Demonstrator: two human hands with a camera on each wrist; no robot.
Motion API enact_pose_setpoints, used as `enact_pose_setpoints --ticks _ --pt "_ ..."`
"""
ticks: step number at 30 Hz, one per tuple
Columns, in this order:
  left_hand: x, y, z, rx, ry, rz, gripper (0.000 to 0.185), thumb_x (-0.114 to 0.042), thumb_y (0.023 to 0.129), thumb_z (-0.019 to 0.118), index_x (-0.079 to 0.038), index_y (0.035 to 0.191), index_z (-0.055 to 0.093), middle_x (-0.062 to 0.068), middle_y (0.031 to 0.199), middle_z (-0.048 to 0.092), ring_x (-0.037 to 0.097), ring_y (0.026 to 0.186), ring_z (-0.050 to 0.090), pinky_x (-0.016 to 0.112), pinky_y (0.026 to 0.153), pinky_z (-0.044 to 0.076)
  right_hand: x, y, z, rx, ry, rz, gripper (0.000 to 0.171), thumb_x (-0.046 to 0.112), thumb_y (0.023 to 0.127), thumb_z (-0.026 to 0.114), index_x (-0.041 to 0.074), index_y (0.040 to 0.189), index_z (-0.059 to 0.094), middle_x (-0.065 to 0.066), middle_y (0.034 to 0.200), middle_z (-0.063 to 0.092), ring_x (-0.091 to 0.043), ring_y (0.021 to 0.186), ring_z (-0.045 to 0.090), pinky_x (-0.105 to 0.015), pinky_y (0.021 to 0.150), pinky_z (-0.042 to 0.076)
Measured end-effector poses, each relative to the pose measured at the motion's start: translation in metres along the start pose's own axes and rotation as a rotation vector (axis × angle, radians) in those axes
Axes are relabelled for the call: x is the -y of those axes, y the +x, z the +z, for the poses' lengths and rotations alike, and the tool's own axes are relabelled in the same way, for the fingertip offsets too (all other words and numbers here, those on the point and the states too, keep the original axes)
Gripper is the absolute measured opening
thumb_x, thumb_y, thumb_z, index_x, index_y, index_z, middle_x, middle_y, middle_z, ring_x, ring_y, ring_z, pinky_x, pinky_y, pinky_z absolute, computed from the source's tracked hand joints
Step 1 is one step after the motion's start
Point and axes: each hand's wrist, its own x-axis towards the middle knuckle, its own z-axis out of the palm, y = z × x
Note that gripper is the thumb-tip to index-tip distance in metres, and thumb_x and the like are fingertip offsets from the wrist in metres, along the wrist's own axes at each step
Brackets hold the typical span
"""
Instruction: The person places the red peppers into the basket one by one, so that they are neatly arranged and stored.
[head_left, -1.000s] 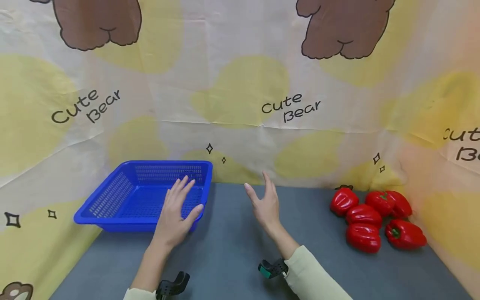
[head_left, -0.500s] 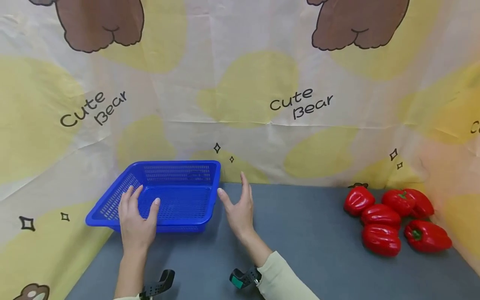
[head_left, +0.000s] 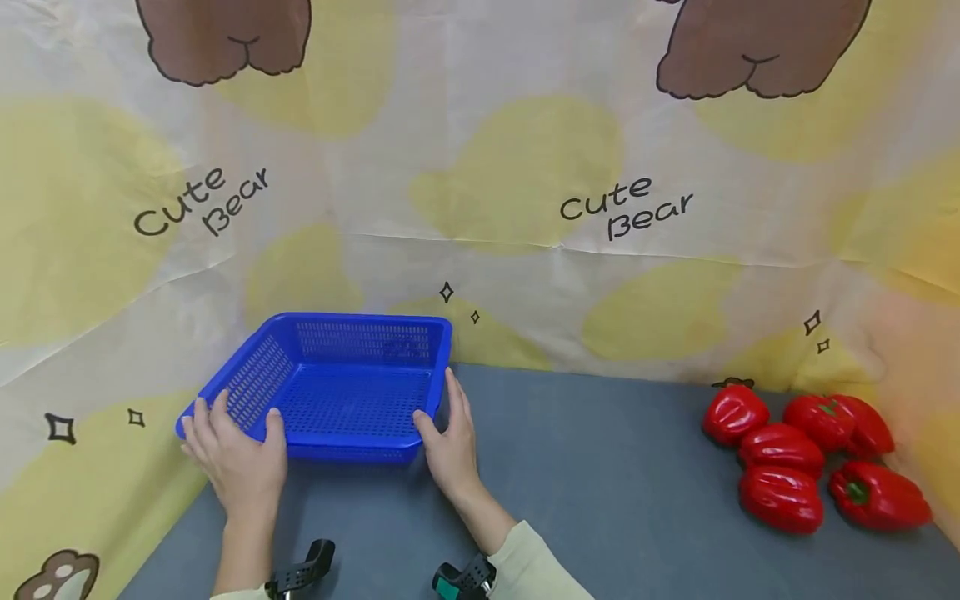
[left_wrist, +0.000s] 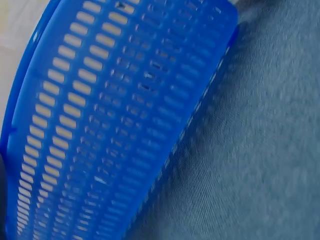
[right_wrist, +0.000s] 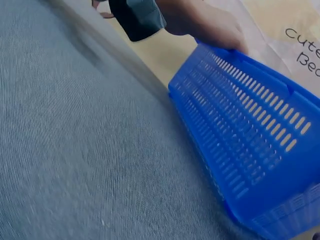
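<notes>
Grey cloth-covered table (head_left: 585, 492) is carrying a blue basket (head_left: 352, 400) at far left, sitting w/ its base flat on the surface. Five red bell peppers (head_left: 780, 454) are lying bunched together at far right, well apart from basket, by the backdrop edge.

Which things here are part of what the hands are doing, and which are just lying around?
In hand:
blue basket
left hand, gripping its front left corner
right hand, on its right side

Lying about:
five red bell peppers on the grey table
bear-print backdrop
</notes>
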Motion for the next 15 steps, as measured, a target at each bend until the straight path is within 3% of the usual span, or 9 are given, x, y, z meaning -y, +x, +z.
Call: enact_pose_setpoints --ticks 4,7,12,15 --pt "0.003 0.007 0.001 0.033 -0.040 -0.158 0.085 -0.036 0.095 0.061 -0.009 0.161 0.016 0.014 0.171 -0.006 0.035 0.158 -0.004 0.058 0.127 0.004 -0.002 0.002 -0.007 0.050 0.059 -0.048 0.062 0.027 0.102 0.054 0.028 0.160 0.031 -0.002 0.162 0.039 -0.026 0.148 0.041 -0.056 0.120 0.032" --pt "0.011 0.013 -0.006 0.039 -0.119 -0.279 0.089 -0.034 0.094 0.061 -0.015 0.163 0.008 0.007 0.169 -0.020 0.029 0.158 -0.010 0.051 0.128 0.007 0.001 0.002 -0.010 0.085 0.040 -0.046 0.053 0.027 0.103 0.052 0.031 0.155 0.041 -0.002 0.156 0.048 -0.024 0.140 0.052 -0.049 0.115 0.042" --pt "0.029 0.023 -0.027 0.095 -0.293 -0.412 0.088 -0.026 0.096 0.055 -0.020 0.164 0.000 0.004 0.172 -0.009 0.020 0.159 -0.004 0.034 0.129 0.001 0.007 -0.002 -0.010 0.136 0.000 0.007 0.043 0.026 0.102 0.054 0.037 0.143 0.056 -0.009 0.137 0.066 -0.017 0.115 0.067 -0.037 0.097 0.051" --pt "0.033 0.022 -0.033 0.139 -0.383 -0.462 0.084 -0.027 0.098 0.055 -0.023 0.164 0.003 0.003 0.172 0.004 0.022 0.159 0.009 0.031 0.129 0.008 0.006 -0.004 -0.010 0.151 0.039 0.029 0.041 0.024 0.101 0.055 0.032 0.142 0.058 -0.012 0.134 0.067 -0.017 0.114 0.067 -0.032 0.096 0.052"
